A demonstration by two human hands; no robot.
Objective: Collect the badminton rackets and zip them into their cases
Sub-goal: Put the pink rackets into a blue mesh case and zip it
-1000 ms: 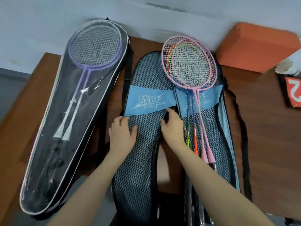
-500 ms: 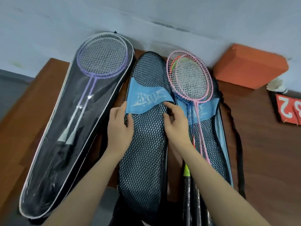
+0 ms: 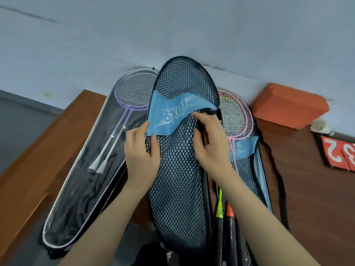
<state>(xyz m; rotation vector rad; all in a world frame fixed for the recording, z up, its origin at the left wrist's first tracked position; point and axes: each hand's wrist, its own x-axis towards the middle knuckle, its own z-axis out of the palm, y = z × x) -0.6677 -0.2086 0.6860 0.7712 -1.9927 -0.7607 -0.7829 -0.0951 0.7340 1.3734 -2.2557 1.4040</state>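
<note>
Mesh case flap (image 3: 180, 189): now lifted off the tabletop (image 3: 34, 169), swinging right toward the pink rackets (image 3: 236, 116). Left hand (image 3: 141, 156) and right hand (image 3: 211, 148) fingers pinch its edges; closing under way, zipping pending.

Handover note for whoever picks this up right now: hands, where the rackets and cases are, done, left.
Left hand: grips the left edge of the mesh flap, just under its blue band.
Right hand: pinches the flap's right edge near the band.
The flap is lifted off the table, hinged up from the open mesh case.
Pink rackets lie in the open half, uncovered.
Purple rackets are inside the clear case at left; its zip cannot be seen.
Done: rackets collected into cases.
Left: fold the flap over the pink rackets and zip it.
</note>
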